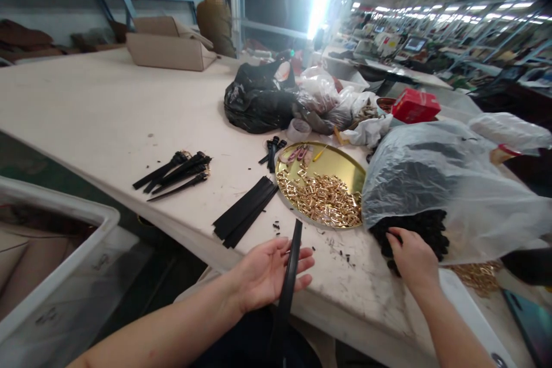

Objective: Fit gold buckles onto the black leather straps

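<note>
left hand (pixel 269 273) open, palm up, cradling a flat black strap (pixel 290 276) loosely, not clamped | strap's long axis runs away from the body, far tip toward the brass tray (pixel 345 165) | right hand (pixel 411 256) fingers buried in the black pile (pixel 425 229) at the mouth of the filmy plastic bag (pixel 452 184) (grip hidden) | hands well apart

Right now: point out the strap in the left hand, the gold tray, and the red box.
black strap (pixel 294 256), head view, on its middle where it crosses the left hand's fingers.
gold tray (pixel 340 165), head view, on bare metal near its far rim.
red box (pixel 415 106), head view, on its top face.
</note>
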### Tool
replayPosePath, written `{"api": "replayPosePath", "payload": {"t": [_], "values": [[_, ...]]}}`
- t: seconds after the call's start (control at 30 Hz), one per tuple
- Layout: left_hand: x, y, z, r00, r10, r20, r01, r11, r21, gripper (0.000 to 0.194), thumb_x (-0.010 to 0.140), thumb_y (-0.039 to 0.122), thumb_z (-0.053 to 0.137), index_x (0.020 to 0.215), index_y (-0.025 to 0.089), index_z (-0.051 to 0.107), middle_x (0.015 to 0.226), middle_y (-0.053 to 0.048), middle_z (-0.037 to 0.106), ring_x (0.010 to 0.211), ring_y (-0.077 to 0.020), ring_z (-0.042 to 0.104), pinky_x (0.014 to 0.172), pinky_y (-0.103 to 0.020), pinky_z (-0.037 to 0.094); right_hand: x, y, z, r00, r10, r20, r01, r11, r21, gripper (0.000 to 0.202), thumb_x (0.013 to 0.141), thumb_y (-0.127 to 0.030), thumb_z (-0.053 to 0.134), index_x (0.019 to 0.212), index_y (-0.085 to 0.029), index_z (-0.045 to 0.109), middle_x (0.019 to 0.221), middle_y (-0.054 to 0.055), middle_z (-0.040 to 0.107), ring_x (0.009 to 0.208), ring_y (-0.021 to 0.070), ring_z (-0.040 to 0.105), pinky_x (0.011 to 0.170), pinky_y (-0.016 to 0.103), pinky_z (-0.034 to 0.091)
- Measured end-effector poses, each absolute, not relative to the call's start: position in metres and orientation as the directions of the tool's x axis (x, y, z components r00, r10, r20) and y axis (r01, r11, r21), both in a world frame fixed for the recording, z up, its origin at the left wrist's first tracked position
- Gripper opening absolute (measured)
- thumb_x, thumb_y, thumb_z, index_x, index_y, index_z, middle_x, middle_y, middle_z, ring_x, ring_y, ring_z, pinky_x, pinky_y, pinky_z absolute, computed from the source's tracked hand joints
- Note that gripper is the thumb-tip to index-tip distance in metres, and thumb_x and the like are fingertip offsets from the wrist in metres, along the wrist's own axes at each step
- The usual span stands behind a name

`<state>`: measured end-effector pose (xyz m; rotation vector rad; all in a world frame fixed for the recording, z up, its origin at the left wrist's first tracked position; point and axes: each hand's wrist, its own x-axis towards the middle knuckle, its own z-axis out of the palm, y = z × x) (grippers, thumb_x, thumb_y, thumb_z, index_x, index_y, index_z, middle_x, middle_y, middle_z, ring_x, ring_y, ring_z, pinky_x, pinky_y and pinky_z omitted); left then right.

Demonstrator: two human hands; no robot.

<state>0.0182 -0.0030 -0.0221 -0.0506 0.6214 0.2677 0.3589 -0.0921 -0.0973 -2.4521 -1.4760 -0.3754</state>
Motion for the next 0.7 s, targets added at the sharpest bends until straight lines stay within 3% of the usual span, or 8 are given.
{"api": "replayPosePath", "payload": {"t": [0.1, 0.17, 0.23, 0.3, 0.4, 0.47, 0.57, 0.7], "values": [[0.018, -0.003, -0.021, 0.778, 0.228, -0.586, -0.256, 0.966, 0.036, 0.023, 0.085, 0.024, 0.043, 0.092, 0.006, 0.055, 0.095, -0.012, 0.062, 0.086, -0.0195, 0.061, 0.079, -0.034, 0.044, 0.356, -0.095, -0.08, 0.535, 0.742, 0.404, 0.842, -0.506, -0.186, 0.036, 0.081, -0.038, 0.038, 0.093, -0.014, 0.061, 0.082, 0.012, 0.064, 0.077, 0.0255, 0.057, 0.069, 0.037, 0.044], [0.018, -0.004, -0.02, 0.774, 0.23, -0.59, -0.23, 0.97, 0.076, 0.022, 0.085, 0.022, 0.044, 0.093, 0.006, 0.056, 0.092, -0.011, 0.062, 0.079, -0.0164, 0.061, 0.073, -0.029, 0.046, 0.342, -0.096, -0.067, 0.684, 0.635, 0.359, 0.724, -0.532, -0.439, 0.036, 0.078, -0.042, 0.045, 0.096, -0.015, 0.061, 0.076, 0.008, 0.063, 0.068, 0.022, 0.057, 0.065, 0.035, 0.044], [0.018, -0.006, -0.019, 0.758, 0.262, -0.597, -0.176, 0.964, 0.199, 0.02, 0.084, 0.019, 0.045, 0.096, 0.008, 0.056, 0.084, -0.007, 0.062, 0.066, -0.0114, 0.06, 0.062, -0.023, 0.045, 0.317, -0.096, -0.057, 0.829, 0.544, 0.133, 0.404, -0.418, -0.814, 0.037, 0.072, -0.045, 0.055, 0.096, -0.017, 0.06, 0.072, 0.003, 0.06, 0.055, 0.0152, 0.052, 0.054, 0.03, 0.043], [0.017, -0.009, -0.018, 0.738, 0.334, -0.587, -0.097, 0.913, 0.397, 0.019, 0.083, 0.019, 0.047, 0.096, 0.011, 0.058, 0.071, -0.002, 0.06, 0.052, -0.0071, 0.053, 0.05, -0.018, 0.04, 0.282, -0.094, -0.051, 0.765, 0.634, -0.112, 0.03, -0.209, -0.978, 0.037, 0.067, -0.046, 0.063, 0.093, -0.019, 0.061, 0.075, 0.001, 0.059, 0.049, 0.01, 0.046, 0.047, 0.025, 0.04], [0.015, -0.012, -0.016, 0.741, 0.42, -0.524, 0.051, 0.743, 0.667, 0.02, 0.083, 0.027, 0.048, 0.093, 0.013, 0.058, 0.057, 0.004, 0.053, 0.042, -0.0045, 0.042, 0.042, -0.015, 0.032, 0.228, -0.089, -0.045, 0.689, 0.704, -0.173, -0.081, -0.163, -0.983, 0.034, 0.068, -0.049, 0.064, 0.085, -0.019, 0.066, 0.077, 0.002, 0.063, 0.055, 0.0109, 0.052, 0.052, 0.025, 0.047], [0.013, -0.014, -0.016, 0.761, 0.443, -0.475, 0.144, 0.598, 0.789, 0.021, 0.082, 0.03, 0.049, 0.092, 0.014, 0.057, 0.052, 0.005, 0.05, 0.04, -0.0044, 0.039, 0.04, -0.014, 0.028, 0.2, -0.087, -0.041, 0.57, 0.779, -0.262, -0.313, -0.089, -0.946, 0.029, 0.069, -0.043, 0.065, 0.085, -0.019, 0.067, 0.084, 0.003, 0.066, 0.066, 0.0128, 0.058, 0.066, 0.027, 0.051], [0.011, -0.016, -0.018, 0.793, 0.427, -0.436, 0.247, 0.428, 0.869, 0.023, 0.081, 0.033, 0.047, 0.092, 0.015, 0.057, 0.049, 0.007, 0.047, 0.037, -0.0049, 0.036, 0.038, -0.014, 0.027, 0.175, -0.085, -0.033, 0.429, 0.835, -0.344, -0.544, -0.066, -0.837, 0.027, 0.067, -0.031, 0.071, 0.091, -0.02, 0.067, 0.096, 0.004, 0.068, 0.083, 0.0148, 0.061, 0.08, 0.028, 0.049], [0.011, -0.021, -0.025, 0.8, 0.418, -0.429, 0.3, 0.34, 0.891, 0.024, 0.082, 0.034, 0.044, 0.09, 0.015, 0.055, 0.048, 0.007, 0.046, 0.036, -0.0051, 0.037, 0.037, -0.014, 0.029, 0.162, -0.084, -0.031, 0.459, 0.81, -0.365, -0.613, -0.009, -0.79, 0.026, 0.065, -0.027, 0.071, 0.09, -0.022, 0.067, 0.09, 0.002, 0.071, 0.078, 0.0129, 0.062, 0.073, 0.024, 0.05]]}}
